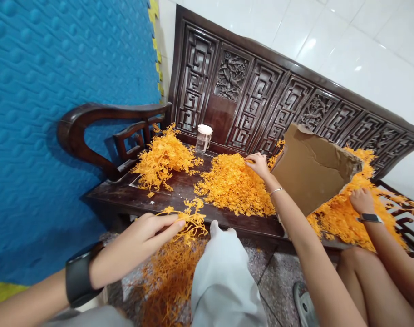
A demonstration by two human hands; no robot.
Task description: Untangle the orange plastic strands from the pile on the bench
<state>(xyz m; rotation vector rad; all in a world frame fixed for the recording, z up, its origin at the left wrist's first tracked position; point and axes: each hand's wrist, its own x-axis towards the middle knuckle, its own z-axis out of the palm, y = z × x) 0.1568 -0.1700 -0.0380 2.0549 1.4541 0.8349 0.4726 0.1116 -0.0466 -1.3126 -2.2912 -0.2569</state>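
Orange strands (192, 221) in left hand (144, 236)

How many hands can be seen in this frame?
3. The left hand holds an orange sprig; the right hand touches the middle orange pile; another person's hand is at the right orange pile. That person's other hand isn't visible.

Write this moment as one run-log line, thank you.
left hand: holds orange pieces | right hand: at middle orange pile | cup: upright on bench
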